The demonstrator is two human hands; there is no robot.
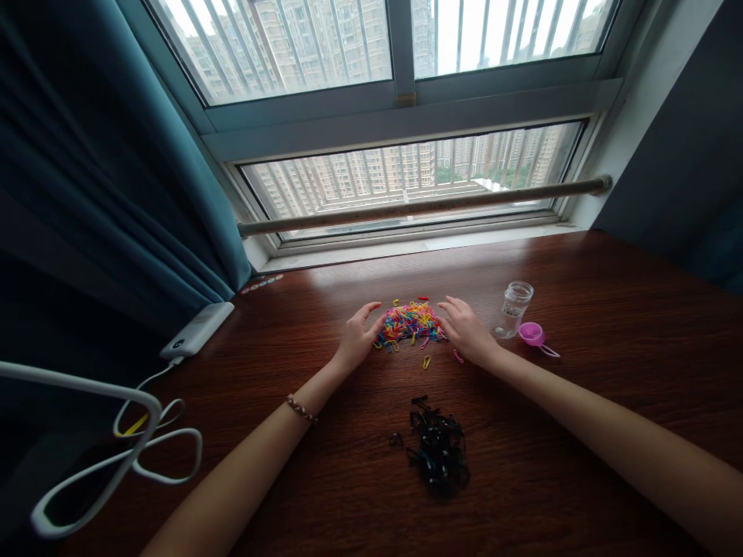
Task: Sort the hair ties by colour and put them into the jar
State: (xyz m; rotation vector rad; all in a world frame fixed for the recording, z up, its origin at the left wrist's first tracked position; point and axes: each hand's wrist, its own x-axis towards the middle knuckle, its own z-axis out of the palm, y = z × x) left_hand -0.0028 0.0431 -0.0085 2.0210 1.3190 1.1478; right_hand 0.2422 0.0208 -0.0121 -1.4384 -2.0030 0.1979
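Note:
A heap of small, bright, pin-shaped clips (410,323) in pink, yellow, blue and red lies on the dark wooden table. My left hand (357,338) cups its left side, thumb and fingers apart, touching the edge of the heap. On the opposite side my right hand (466,331) rests with fingers spread, its fingertips against the clips. A loose yellow clip (426,361) and a pink clip (458,356) lie just in front of the heap. Nearer to me is a pile of small black loops (438,449), whose exact kind I cannot make out.
Right of my right hand stands a clear jar (513,311), lidless, beside a pink lid with a loop (532,335). A white power bank (197,331) with a white cable (154,422) is at the left. A metal rail (429,207) crosses the window behind the table (325,449).

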